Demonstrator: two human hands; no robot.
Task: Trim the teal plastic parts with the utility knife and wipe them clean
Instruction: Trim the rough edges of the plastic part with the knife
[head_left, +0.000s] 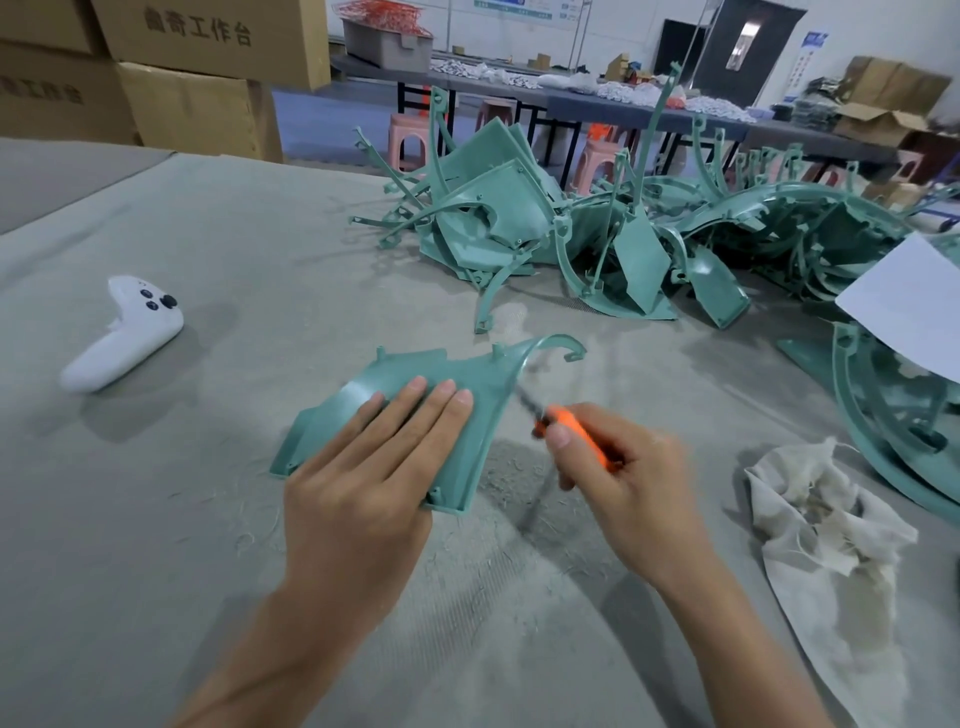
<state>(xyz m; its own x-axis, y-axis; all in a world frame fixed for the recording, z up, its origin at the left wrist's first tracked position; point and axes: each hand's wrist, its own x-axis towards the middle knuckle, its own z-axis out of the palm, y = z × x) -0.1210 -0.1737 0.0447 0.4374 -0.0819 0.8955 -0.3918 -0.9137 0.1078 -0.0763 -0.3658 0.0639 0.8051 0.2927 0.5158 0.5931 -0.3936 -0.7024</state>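
— So where did the piece lie at that moment?

— Flat on the grey table (182, 519), well apart from the pile of teal parts (519, 223) heaped further back. The teal part (493, 374) sat under the left hand (374, 467), whose fingers were straight and spread. They pressed it down and curled round nothing.

— And the other hand?

— The right hand (623, 483) had its fingers wrapped round the orange handle of the utility knife (576, 428), with the thumb laid along the top. The blade was blurred, but it seemed to meet the part's right edge, just below the curved hook.

— What worried you?

— The fingertips (462, 397) of the pressing hand lay near that same edge. If the blade skipped off a burr, I judged it could run toward them. A flat palm also holds poorly, so the part might slide on the shavings (514, 467) and let the knife gouge the plastic.

— Anything ready for the wiping?

— A crumpled rag (821, 514) lay to the right, untouched, near the knife hand. A white controller (124, 332) rested far off to the left.
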